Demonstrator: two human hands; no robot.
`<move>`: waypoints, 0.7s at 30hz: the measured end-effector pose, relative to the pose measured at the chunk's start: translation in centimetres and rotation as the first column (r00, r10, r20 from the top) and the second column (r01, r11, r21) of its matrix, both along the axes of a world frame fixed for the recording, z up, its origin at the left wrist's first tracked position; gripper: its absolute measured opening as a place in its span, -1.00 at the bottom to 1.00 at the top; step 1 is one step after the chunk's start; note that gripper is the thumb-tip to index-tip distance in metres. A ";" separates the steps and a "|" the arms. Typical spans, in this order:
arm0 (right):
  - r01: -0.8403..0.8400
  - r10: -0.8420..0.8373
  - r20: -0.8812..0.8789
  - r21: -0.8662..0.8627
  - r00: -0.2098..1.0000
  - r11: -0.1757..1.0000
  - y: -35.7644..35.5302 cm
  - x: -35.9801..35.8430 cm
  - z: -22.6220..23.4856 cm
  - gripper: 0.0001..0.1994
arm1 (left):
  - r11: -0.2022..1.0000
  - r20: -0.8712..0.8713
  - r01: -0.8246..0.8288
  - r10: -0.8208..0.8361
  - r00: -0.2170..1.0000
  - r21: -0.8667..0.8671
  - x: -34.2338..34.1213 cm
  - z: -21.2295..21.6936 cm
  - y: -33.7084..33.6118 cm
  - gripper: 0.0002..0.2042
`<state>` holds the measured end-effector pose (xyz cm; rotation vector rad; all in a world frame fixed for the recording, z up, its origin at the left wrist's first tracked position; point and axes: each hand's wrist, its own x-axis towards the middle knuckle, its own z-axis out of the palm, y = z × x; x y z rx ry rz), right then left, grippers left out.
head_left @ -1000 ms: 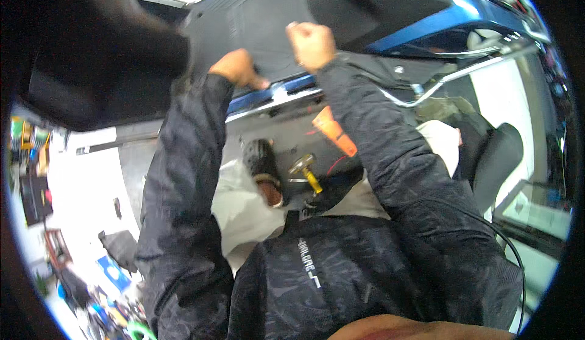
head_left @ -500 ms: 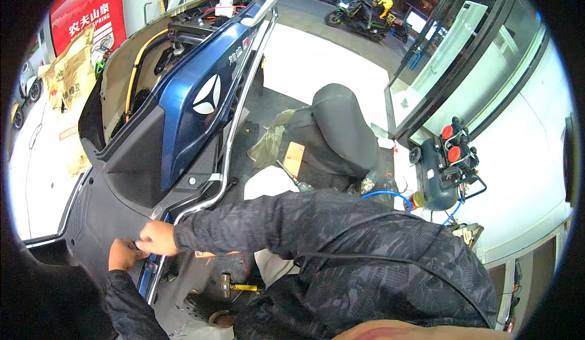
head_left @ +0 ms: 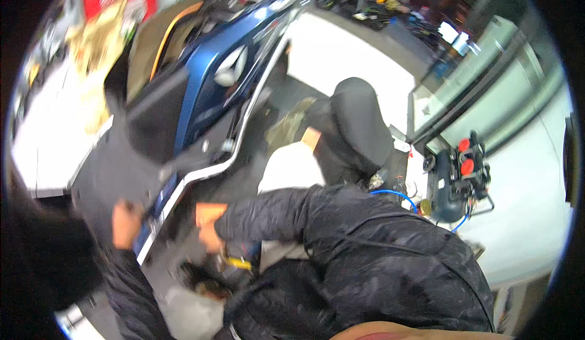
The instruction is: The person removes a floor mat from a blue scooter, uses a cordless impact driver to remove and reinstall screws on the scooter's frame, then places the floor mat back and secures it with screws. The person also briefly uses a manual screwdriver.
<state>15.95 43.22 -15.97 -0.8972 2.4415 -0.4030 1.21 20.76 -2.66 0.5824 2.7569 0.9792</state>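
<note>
A blue and black scooter body (head_left: 198, 90) stands on the left, with a dark footboard (head_left: 103, 175) and a silver rail (head_left: 207, 172) along its side. My left hand (head_left: 126, 224) rests at the footboard's near edge, fingers curled; whatever they hold is too blurred to make out. Away from the scooter, my right hand (head_left: 211, 237) reaches low, smeared by motion. It is beside an orange card-like piece (head_left: 210, 212) and just above a hammer's yellow handle (head_left: 237, 263). I cannot tell whether the right hand touches either one.
A detached black seat (head_left: 359, 120) lies beyond my right arm. An air compressor (head_left: 451, 187) with red caps stands at the right, a blue hose (head_left: 396, 194) near it. A tan sack (head_left: 100, 66) stands behind the scooter. A white shape (head_left: 292, 166) is partly covered by my right sleeve.
My right hand has left my left hand at the footboard edge and moved right, down toward the hammer. My left hand stays by the edge. The whole view has shifted and blurred.
</note>
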 end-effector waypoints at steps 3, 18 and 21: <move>-0.021 0.017 0.084 0.042 0.996 0.999 3.6 1.1 -4.7 -0.60 | 0.927 -0.570 0.281 -0.373 0.732 -0.247 1.3 4.4 -4.4 -0.89; 0.090 -0.262 0.351 0.436 0.899 0.895 -4.5 14.1 -20.3 -0.33 | 0.392 0.216 -0.282 0.206 0.955 0.875 17.4 7.2 -20.0 -0.69; -0.146 -0.042 0.429 0.396 0.903 0.907 -6.1 11.0 -15.3 -0.32 | 0.441 0.246 -0.324 0.226 0.942 0.837 18.2 5.9 -21.2 -0.63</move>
